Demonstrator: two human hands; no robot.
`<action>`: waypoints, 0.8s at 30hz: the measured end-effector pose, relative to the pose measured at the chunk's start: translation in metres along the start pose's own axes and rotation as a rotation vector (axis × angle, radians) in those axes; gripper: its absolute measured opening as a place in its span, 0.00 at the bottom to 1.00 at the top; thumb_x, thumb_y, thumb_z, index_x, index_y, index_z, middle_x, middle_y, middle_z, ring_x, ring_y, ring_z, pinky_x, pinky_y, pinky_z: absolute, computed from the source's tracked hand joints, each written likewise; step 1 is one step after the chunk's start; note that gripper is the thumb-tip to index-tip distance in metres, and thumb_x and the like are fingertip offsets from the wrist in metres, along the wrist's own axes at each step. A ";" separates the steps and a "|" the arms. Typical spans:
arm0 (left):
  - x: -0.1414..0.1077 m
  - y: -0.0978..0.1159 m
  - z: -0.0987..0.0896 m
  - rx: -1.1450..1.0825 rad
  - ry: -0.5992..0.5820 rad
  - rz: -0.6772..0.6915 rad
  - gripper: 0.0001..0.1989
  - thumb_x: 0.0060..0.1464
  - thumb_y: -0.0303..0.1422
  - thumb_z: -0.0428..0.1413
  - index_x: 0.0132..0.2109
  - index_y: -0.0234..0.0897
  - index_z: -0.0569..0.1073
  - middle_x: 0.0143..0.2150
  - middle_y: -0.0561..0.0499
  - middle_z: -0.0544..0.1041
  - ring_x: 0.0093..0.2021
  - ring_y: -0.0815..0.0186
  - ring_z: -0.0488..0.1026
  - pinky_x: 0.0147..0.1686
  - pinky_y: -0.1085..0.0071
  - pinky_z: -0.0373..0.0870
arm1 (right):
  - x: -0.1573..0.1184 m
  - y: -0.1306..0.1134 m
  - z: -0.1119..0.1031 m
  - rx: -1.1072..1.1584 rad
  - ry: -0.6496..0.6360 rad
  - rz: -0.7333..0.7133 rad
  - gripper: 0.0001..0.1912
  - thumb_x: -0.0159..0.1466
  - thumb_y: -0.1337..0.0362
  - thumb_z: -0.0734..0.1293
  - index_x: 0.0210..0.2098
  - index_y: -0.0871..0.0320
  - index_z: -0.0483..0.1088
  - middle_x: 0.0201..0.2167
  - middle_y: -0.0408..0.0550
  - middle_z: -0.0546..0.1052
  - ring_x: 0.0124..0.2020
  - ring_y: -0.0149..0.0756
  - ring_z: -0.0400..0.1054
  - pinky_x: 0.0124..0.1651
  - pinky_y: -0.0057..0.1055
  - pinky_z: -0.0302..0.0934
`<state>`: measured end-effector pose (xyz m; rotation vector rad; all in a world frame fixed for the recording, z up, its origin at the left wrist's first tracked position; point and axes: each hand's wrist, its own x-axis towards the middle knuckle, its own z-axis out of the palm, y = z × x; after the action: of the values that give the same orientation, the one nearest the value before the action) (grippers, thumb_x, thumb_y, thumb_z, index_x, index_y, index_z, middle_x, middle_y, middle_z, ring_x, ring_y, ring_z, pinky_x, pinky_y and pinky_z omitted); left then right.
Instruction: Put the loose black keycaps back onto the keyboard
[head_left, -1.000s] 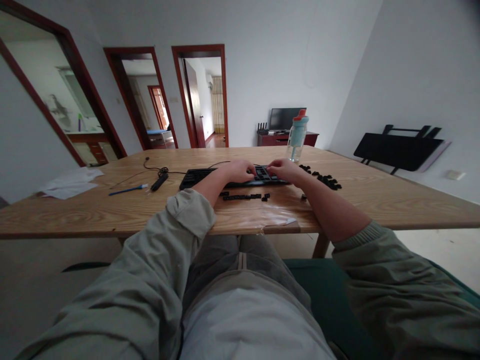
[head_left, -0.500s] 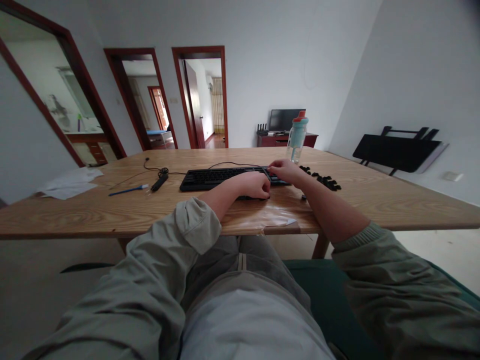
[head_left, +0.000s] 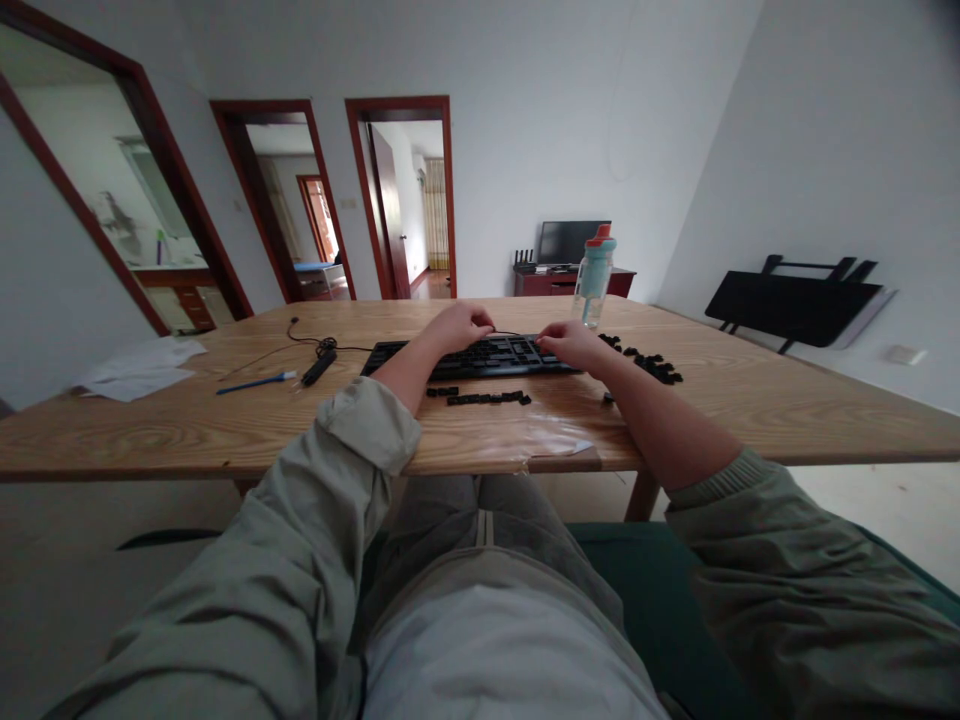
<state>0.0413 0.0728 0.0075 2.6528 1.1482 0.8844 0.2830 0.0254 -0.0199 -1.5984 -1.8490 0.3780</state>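
A black keyboard (head_left: 495,357) lies on the wooden table in front of me. My left hand (head_left: 463,326) is over the keyboard's back edge, thumb and fingers pinched together; anything between them is too small to make out. Over the right part of the keyboard, my right hand (head_left: 571,343) has its fingers pressed together at the keys, and their tips hide what they grip, if anything. A row of loose black keycaps (head_left: 487,398) lies between the keyboard and the table's near edge. More black keycaps (head_left: 651,367) are scattered to the right, beyond my right wrist.
A water bottle (head_left: 594,285) with a red lid stands behind my right hand. On the left lie a blue-handled brush (head_left: 255,383), a black tool (head_left: 319,367) with a cable, and white papers (head_left: 142,370). Clear tape (head_left: 540,435) covers part of the table's front edge.
My left hand has moved from the keycap row in front of the keyboard up and left to its back edge, uncovering the row. My right hand has stayed almost in place.
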 end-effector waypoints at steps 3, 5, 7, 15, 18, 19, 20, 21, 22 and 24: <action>-0.001 -0.050 -0.009 0.065 0.078 -0.148 0.10 0.55 0.29 0.56 0.42 0.32 0.80 0.39 0.45 0.82 0.37 0.65 0.76 0.37 0.73 0.69 | -0.002 -0.002 0.000 -0.006 -0.016 0.003 0.12 0.62 0.62 0.65 0.38 0.62 0.78 0.28 0.47 0.77 0.28 0.32 0.64 0.32 0.27 0.58; -0.005 -0.074 -0.009 0.130 0.067 -0.235 0.10 0.55 0.29 0.56 0.42 0.33 0.80 0.39 0.45 0.82 0.38 0.64 0.76 0.38 0.72 0.70 | -0.003 -0.004 0.000 -0.010 -0.031 0.002 0.12 0.62 0.62 0.65 0.39 0.62 0.78 0.29 0.47 0.77 0.28 0.32 0.64 0.32 0.27 0.58; -0.007 -0.087 -0.007 0.173 0.026 -0.294 0.11 0.55 0.29 0.56 0.43 0.35 0.81 0.40 0.47 0.82 0.38 0.64 0.77 0.39 0.72 0.70 | -0.004 -0.005 0.000 -0.010 -0.046 -0.004 0.12 0.63 0.62 0.64 0.39 0.63 0.78 0.30 0.48 0.78 0.28 0.32 0.65 0.32 0.27 0.58; 0.005 -0.073 0.006 0.196 -0.088 -0.290 0.13 0.55 0.30 0.57 0.46 0.36 0.82 0.44 0.47 0.83 0.41 0.64 0.77 0.42 0.75 0.70 | -0.002 -0.003 0.002 0.024 -0.102 -0.058 0.11 0.62 0.64 0.65 0.40 0.62 0.78 0.31 0.49 0.79 0.30 0.33 0.66 0.33 0.27 0.59; 0.005 -0.068 0.007 0.223 -0.126 -0.293 0.14 0.55 0.30 0.56 0.46 0.37 0.82 0.43 0.47 0.83 0.41 0.64 0.77 0.42 0.74 0.70 | 0.000 -0.001 0.005 0.045 -0.133 -0.087 0.12 0.62 0.63 0.65 0.40 0.62 0.78 0.30 0.48 0.78 0.30 0.33 0.66 0.32 0.27 0.59; 0.005 -0.067 0.007 0.226 -0.131 -0.293 0.14 0.56 0.30 0.56 0.46 0.36 0.82 0.43 0.47 0.83 0.41 0.64 0.77 0.42 0.74 0.70 | 0.000 0.000 0.005 0.050 -0.136 -0.092 0.12 0.62 0.63 0.65 0.40 0.62 0.78 0.30 0.48 0.78 0.29 0.33 0.66 0.32 0.27 0.59; 0.005 -0.067 0.007 0.229 -0.133 -0.293 0.14 0.56 0.30 0.55 0.46 0.36 0.82 0.43 0.46 0.83 0.41 0.63 0.77 0.42 0.73 0.70 | 0.001 0.000 0.005 0.054 -0.139 -0.095 0.12 0.61 0.64 0.66 0.41 0.61 0.78 0.30 0.47 0.78 0.29 0.33 0.66 0.32 0.27 0.59; 0.004 -0.067 0.007 0.232 -0.136 -0.292 0.14 0.56 0.30 0.55 0.47 0.36 0.82 0.43 0.46 0.83 0.41 0.63 0.77 0.42 0.73 0.70 | 0.001 0.001 0.006 0.058 -0.141 -0.096 0.12 0.61 0.64 0.66 0.41 0.61 0.77 0.30 0.47 0.78 0.29 0.33 0.66 0.32 0.27 0.59; 0.004 -0.067 0.007 0.236 -0.139 -0.290 0.14 0.56 0.30 0.56 0.47 0.36 0.82 0.43 0.46 0.83 0.41 0.63 0.77 0.43 0.72 0.70 | 0.001 0.001 0.006 0.060 -0.141 -0.098 0.12 0.61 0.64 0.66 0.41 0.61 0.77 0.31 0.47 0.78 0.29 0.32 0.65 0.32 0.27 0.59; 0.004 -0.069 0.007 0.241 -0.144 -0.280 0.14 0.56 0.31 0.57 0.46 0.38 0.83 0.44 0.47 0.83 0.41 0.63 0.77 0.43 0.73 0.70 | 0.001 0.001 0.006 0.062 -0.140 -0.100 0.12 0.60 0.65 0.66 0.41 0.60 0.77 0.31 0.47 0.78 0.29 0.32 0.65 0.31 0.27 0.59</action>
<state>0.0038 0.1255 -0.0190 2.5863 1.6252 0.5269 0.2799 0.0271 -0.0243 -1.4635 -1.9936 0.5085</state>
